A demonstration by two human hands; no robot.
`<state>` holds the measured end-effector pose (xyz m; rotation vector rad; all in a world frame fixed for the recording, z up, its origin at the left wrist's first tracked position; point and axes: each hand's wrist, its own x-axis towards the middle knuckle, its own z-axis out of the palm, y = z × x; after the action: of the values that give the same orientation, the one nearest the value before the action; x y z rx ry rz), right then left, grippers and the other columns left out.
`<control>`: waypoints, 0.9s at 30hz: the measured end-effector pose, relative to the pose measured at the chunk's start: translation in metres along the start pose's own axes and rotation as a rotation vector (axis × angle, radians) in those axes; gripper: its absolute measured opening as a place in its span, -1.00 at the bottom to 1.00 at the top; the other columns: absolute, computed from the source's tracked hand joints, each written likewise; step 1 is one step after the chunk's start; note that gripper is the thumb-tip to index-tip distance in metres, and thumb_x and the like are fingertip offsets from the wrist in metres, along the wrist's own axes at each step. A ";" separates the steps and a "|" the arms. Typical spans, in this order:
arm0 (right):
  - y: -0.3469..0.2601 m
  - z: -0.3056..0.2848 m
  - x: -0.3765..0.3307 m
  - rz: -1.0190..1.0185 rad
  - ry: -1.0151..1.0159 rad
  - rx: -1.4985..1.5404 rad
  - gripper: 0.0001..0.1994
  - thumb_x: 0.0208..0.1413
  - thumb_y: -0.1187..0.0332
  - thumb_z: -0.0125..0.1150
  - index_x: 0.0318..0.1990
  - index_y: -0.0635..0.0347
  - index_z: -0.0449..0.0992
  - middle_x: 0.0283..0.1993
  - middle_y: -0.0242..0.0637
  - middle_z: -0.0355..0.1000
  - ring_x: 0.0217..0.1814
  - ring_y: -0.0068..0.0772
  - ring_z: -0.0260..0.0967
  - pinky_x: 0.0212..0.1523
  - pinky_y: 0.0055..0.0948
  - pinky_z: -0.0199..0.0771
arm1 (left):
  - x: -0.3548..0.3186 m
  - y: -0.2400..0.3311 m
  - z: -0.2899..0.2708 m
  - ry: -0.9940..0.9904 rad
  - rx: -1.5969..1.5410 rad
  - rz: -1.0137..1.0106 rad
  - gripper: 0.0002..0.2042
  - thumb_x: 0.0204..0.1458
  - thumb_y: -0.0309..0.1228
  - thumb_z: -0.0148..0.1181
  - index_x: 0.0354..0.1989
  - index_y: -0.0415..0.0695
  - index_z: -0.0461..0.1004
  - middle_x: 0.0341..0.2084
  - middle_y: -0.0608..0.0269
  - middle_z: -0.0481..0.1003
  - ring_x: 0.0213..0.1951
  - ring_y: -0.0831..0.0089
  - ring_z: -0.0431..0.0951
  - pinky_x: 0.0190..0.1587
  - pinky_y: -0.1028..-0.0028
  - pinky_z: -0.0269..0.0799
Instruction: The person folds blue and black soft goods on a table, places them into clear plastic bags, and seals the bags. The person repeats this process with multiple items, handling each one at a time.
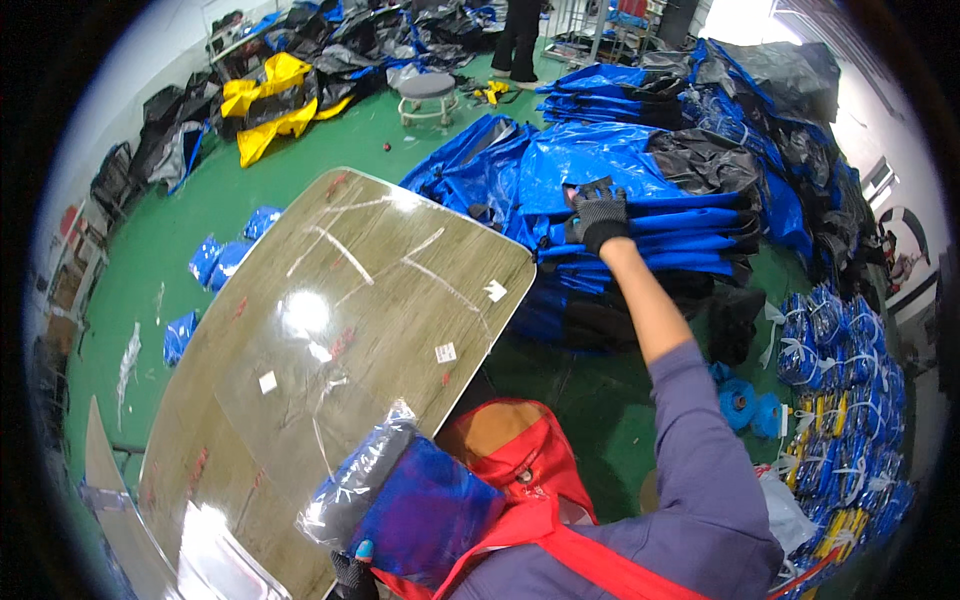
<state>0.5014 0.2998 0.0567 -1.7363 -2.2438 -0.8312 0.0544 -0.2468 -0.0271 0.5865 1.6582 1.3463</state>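
Observation:
My left hand (pixel 352 577), in a dark glove with a blue-tipped finger showing, is at the bottom edge. It is closed on the lower edge of a clear plastic bag with a folded blue and grey sheet (pixel 425 510) inside; most of its fingers are hidden. The bag rests against my red apron (pixel 545 455) and over the near table edge. My right arm reaches out to a stack of folded blue and black tarpaulin sheets (pixel 640 235). There my right hand (pixel 602 213), in a grey-black glove, bends its fingers onto the top blue sheet (pixel 590 150), gripping it.
A wood-patterned table (pixel 380 300) with tape marks stands left of me. Blue packets (pixel 225 258) lie on the green floor beyond it. A round stool (pixel 427 88), yellow and black sheets (pixel 268 105) and a standing person (pixel 518 40) are farther off. Tied bundles (pixel 840 380) are piled at right.

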 end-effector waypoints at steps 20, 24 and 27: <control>0.069 -0.067 0.054 0.214 -0.148 0.186 -0.61 0.18 0.06 -0.12 -0.13 0.06 0.58 -0.12 -0.03 0.51 -0.09 0.06 0.46 -0.06 -0.01 0.43 | 0.170 0.137 -0.002 -0.524 -0.326 0.080 -0.40 0.12 -0.05 0.12 0.25 -0.13 0.19 0.05 -0.07 0.41 0.03 0.05 0.49 0.08 0.11 0.42; -0.030 -0.207 -0.009 -0.271 0.138 0.736 -0.71 0.13 0.23 0.04 -0.15 0.26 0.50 -0.31 0.05 0.48 -0.30 0.07 0.47 -0.26 -0.11 0.47 | 0.166 0.135 0.061 -0.639 -0.468 -0.014 -0.33 0.13 0.06 0.05 0.24 -0.22 0.16 0.08 -0.11 0.38 0.07 0.05 0.46 0.13 0.09 0.38; -0.094 -0.239 -0.134 -0.696 -0.415 1.300 -0.68 0.13 0.23 0.11 0.01 0.12 0.46 -0.28 -0.10 0.48 -0.25 -0.11 0.48 -0.24 -0.25 0.49 | 0.163 0.161 0.093 -0.812 -0.718 -0.246 -0.33 0.15 0.02 0.06 0.25 -0.25 0.14 0.14 -0.07 0.31 0.06 0.15 0.44 0.15 0.12 0.36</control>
<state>0.4084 0.0463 0.1621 -0.5125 -2.5730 0.9137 0.0273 -0.0197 0.0677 0.3897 0.5164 1.1801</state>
